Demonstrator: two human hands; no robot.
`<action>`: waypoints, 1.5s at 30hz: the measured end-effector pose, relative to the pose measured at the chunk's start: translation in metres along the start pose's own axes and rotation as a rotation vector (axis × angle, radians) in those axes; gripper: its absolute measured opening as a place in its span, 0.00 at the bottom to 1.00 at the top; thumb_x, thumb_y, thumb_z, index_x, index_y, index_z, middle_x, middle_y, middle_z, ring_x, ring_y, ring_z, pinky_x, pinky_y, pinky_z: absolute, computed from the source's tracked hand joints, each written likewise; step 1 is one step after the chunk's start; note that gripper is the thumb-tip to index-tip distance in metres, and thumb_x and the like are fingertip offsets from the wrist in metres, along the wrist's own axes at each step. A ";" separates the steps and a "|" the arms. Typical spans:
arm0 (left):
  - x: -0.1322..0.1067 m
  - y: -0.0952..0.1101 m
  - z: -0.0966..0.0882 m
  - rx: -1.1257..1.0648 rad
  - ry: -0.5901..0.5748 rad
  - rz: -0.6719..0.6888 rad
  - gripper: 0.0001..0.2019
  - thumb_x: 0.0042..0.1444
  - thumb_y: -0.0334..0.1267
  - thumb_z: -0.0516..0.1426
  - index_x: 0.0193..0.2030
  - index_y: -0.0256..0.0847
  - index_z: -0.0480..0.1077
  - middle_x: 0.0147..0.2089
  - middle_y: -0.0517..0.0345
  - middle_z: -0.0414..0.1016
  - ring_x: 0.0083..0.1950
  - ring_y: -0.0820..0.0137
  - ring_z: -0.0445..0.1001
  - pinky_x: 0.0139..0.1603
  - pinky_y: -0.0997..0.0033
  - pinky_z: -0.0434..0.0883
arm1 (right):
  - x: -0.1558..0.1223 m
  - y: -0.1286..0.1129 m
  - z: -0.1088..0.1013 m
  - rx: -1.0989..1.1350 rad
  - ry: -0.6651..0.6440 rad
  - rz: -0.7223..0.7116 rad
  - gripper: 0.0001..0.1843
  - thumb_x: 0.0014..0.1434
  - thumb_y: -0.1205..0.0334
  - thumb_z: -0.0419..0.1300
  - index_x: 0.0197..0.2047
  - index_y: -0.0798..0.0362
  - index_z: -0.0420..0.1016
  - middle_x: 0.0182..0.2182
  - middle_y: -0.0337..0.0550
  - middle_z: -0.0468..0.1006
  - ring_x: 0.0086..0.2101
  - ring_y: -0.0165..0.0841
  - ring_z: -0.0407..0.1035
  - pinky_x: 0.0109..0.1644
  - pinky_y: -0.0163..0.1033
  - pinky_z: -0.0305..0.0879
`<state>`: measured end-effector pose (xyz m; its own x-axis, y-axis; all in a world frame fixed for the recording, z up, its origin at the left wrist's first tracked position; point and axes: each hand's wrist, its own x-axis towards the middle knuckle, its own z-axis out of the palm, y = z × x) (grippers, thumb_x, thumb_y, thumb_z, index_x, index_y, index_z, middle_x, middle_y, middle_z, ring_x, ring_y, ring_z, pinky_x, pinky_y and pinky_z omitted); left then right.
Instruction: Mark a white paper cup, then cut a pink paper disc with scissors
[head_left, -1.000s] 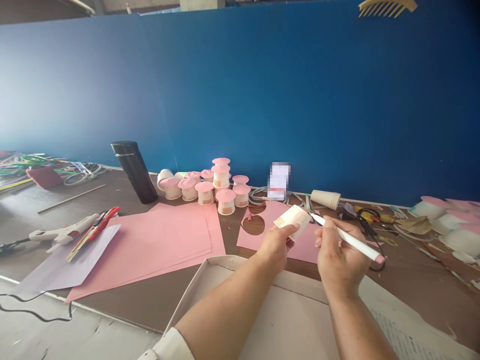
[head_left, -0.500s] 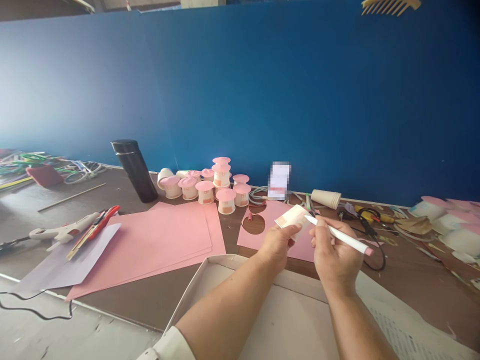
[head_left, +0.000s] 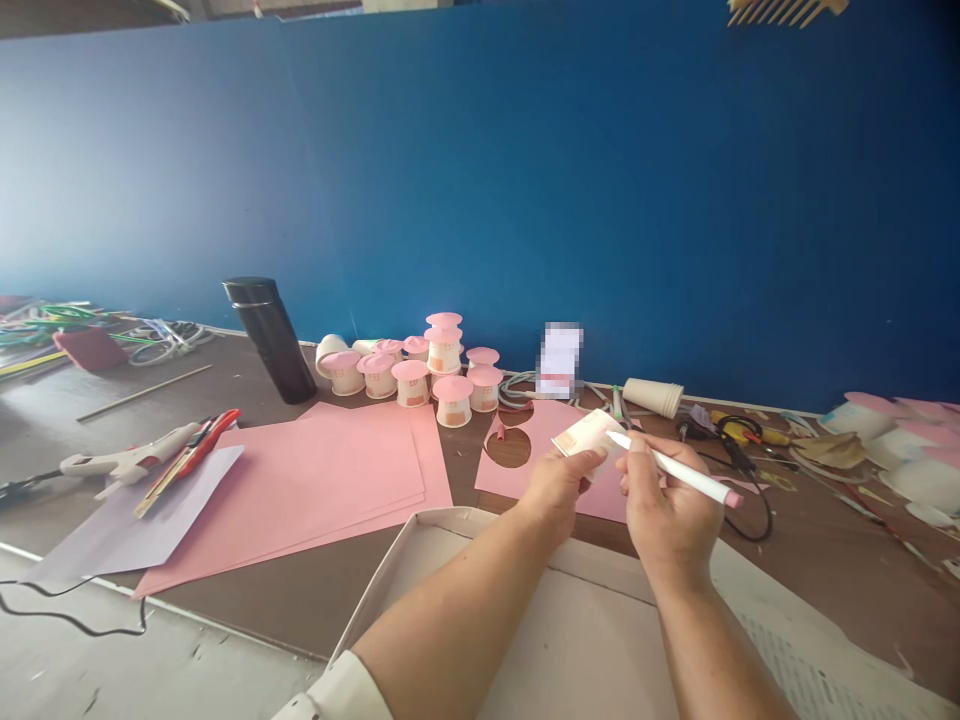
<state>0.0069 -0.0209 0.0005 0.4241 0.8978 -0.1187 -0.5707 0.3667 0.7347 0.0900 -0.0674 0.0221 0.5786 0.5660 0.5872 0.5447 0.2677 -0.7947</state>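
My left hand (head_left: 559, 490) grips a small paper cup (head_left: 589, 432) tilted on its side, with an orange-brown patch near its rim. In my right hand (head_left: 671, 510) is a white marker pen (head_left: 694, 477) with a pink end, its tip at the cup's side wall. Whether the tip touches the cup I cannot tell. Below both hands lies a shallow pale box lid (head_left: 577, 640). Just behind them is a pink sheet (head_left: 499, 485) with a round hole cut in it.
Several pink-topped paper cups (head_left: 453, 400) stand near the blue partition (head_left: 480, 180). Leftward are a black bottle (head_left: 270, 340), pink paper (head_left: 322, 470), a glue gun (head_left: 131, 460) and a red cutter (head_left: 214, 435). Stacked cups (head_left: 652, 397) and cables lie at the right.
The marker's tip has shifted very slightly left and down against the cup. My left hand keeps its hold on the cup, and nothing else has visibly moved.
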 end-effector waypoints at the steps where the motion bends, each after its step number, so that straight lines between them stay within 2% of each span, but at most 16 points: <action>1: 0.000 0.000 0.000 0.004 0.003 -0.003 0.18 0.39 0.40 0.67 0.40 0.39 0.77 0.39 0.55 0.73 0.34 0.73 0.62 0.37 0.69 0.55 | 0.000 0.001 0.000 -0.008 -0.001 -0.005 0.15 0.58 0.50 0.59 0.36 0.56 0.73 0.22 0.41 0.74 0.20 0.30 0.66 0.25 0.36 0.64; 14: 0.002 0.001 0.001 0.003 0.026 -0.016 0.18 0.38 0.39 0.67 0.39 0.37 0.75 0.36 0.56 0.71 0.32 0.75 0.59 0.35 0.70 0.53 | 0.000 0.001 0.000 -0.018 -0.001 0.015 0.13 0.59 0.51 0.59 0.35 0.54 0.73 0.22 0.40 0.74 0.21 0.29 0.67 0.26 0.35 0.64; 45: -0.001 0.008 0.004 -0.184 0.107 -0.107 0.17 0.37 0.34 0.67 0.37 0.37 0.74 0.38 0.56 0.73 0.35 0.75 0.65 0.36 0.74 0.59 | 0.001 0.001 0.000 -0.023 -0.003 0.040 0.13 0.58 0.52 0.59 0.35 0.54 0.73 0.21 0.40 0.75 0.21 0.30 0.68 0.27 0.35 0.64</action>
<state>0.0048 -0.0200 0.0095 0.4175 0.8686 -0.2670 -0.6493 0.4907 0.5810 0.0907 -0.0668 0.0221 0.5982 0.5786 0.5544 0.5350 0.2267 -0.8139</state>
